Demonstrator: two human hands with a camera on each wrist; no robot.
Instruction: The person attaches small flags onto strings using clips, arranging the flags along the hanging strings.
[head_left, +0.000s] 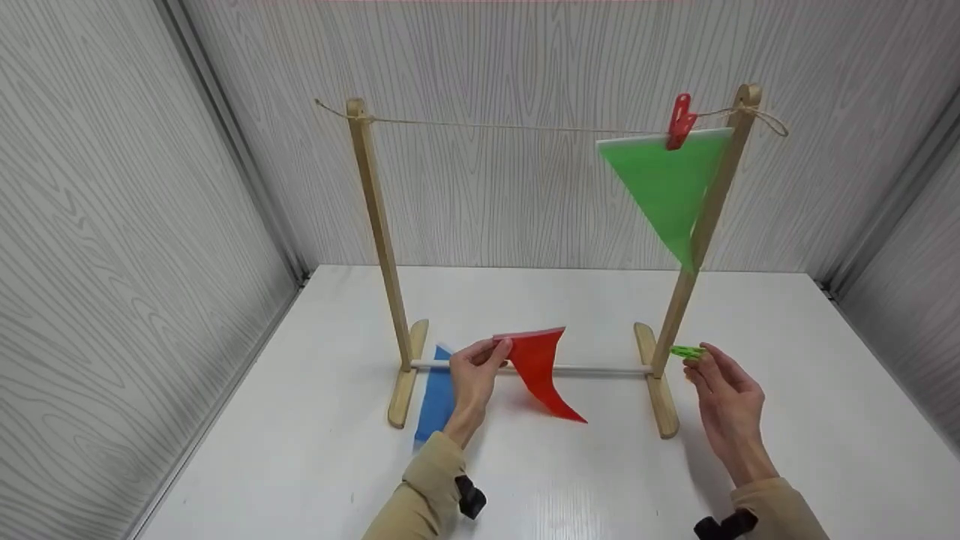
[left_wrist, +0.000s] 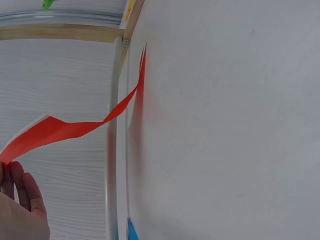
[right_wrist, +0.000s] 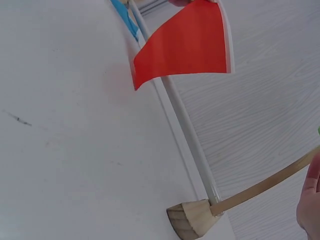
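Observation:
Between thumb and fingers, my left hand pinches the top left corner of a red triangular pennant. The pennant hangs with its tip curling to the right, in front of the stand's white crossbar. My right hand holds a small green clothespin at its fingertips, just right of the right post. In the left wrist view the red pennant stretches away from the left hand. Only the edge of the right hand shows in the right wrist view.
A twine line runs between two wooden posts. Near its right end hangs a green pennant under a red clothespin. A blue pennant lies on the white table by the left foot, partly behind the left hand.

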